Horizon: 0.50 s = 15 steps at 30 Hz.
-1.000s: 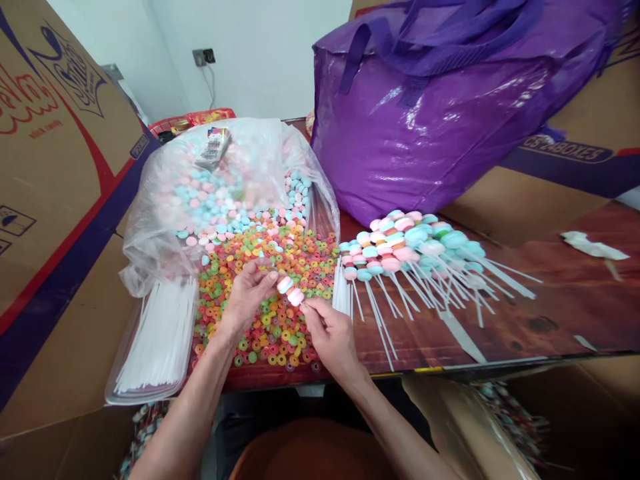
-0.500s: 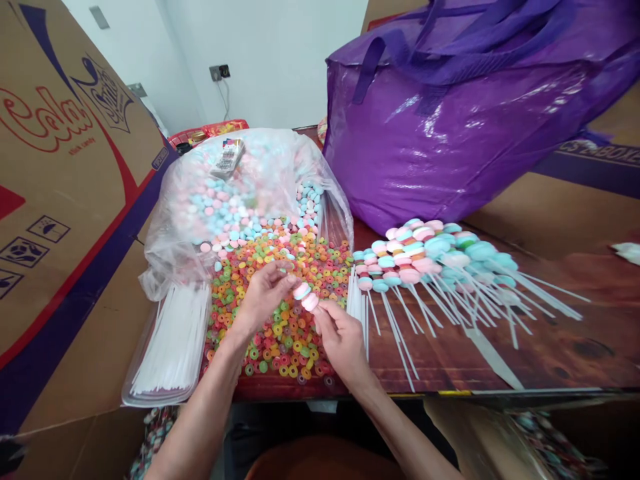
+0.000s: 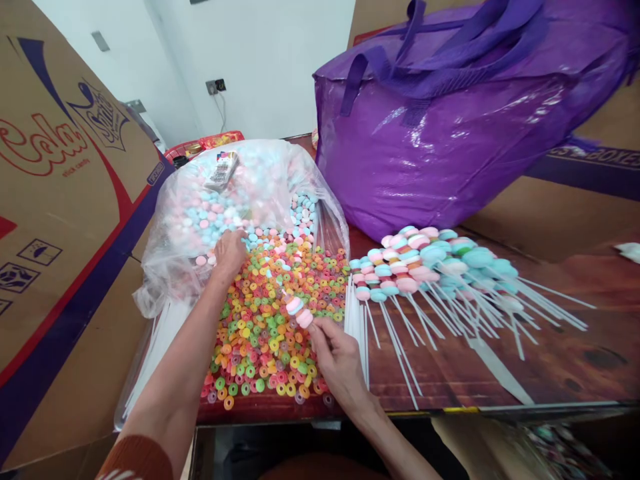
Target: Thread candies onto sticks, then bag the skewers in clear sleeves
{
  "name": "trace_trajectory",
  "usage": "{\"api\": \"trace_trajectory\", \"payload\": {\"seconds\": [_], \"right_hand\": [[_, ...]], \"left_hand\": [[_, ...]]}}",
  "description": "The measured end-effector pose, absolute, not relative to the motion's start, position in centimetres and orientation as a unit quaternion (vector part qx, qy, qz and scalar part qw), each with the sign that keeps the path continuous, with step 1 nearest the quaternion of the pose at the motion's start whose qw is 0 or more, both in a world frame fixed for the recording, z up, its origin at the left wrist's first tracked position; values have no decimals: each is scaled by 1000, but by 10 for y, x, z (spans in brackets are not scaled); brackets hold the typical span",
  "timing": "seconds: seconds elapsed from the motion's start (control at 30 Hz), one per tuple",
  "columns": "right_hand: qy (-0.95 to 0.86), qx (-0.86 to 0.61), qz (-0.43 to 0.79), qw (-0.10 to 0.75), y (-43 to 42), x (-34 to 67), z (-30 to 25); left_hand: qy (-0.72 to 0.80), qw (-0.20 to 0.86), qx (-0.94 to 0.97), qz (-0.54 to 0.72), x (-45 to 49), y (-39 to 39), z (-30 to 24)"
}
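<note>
My right hand [image 3: 338,353] is closed round the lower end of a candy stick [image 3: 299,311], threaded with pink and blue round candies, its tip pointing up and left. It is held over a wide heap of colourful ring gummies [image 3: 260,333]. My left hand [image 3: 231,255] reaches forward to pink, blue and white round candies [image 3: 213,212] spilling from a clear plastic bag [image 3: 167,257]. Its fingers are bent down and mostly hidden behind the back of the hand, so what they touch is unclear.
Finished candy sticks [image 3: 430,263] lie piled on the wooden table [image 3: 575,353] at right, beside a flat white strip [image 3: 500,370]. White sticks [image 3: 160,340] fill a tray under my left forearm. A large purple bag [image 3: 440,153] stands behind; a cardboard box [image 3: 65,280] rises at left.
My left hand has left the candy stick and moved forward and left to the round candies. My right hand still holds the stick, slightly lower in view.
</note>
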State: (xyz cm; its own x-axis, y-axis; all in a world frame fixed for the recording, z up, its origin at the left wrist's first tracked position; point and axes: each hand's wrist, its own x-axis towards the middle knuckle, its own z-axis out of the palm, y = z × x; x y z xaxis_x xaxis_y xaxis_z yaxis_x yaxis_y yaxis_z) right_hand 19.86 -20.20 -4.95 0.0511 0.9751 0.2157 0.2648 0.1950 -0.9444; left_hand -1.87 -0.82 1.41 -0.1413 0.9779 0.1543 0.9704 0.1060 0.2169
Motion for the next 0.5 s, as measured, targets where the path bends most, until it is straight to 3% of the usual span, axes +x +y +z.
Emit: {"api": "trace_trajectory", "payload": {"seconds": [0.3,0.5], "right_hand": [[-605,-524,333,498,-200,197,-50],[-605,-525,338,494,-201,198,-47]], "left_hand": [[731,70,661,157,-12,1,16],[733,31,659,164,1,13,12]]}}
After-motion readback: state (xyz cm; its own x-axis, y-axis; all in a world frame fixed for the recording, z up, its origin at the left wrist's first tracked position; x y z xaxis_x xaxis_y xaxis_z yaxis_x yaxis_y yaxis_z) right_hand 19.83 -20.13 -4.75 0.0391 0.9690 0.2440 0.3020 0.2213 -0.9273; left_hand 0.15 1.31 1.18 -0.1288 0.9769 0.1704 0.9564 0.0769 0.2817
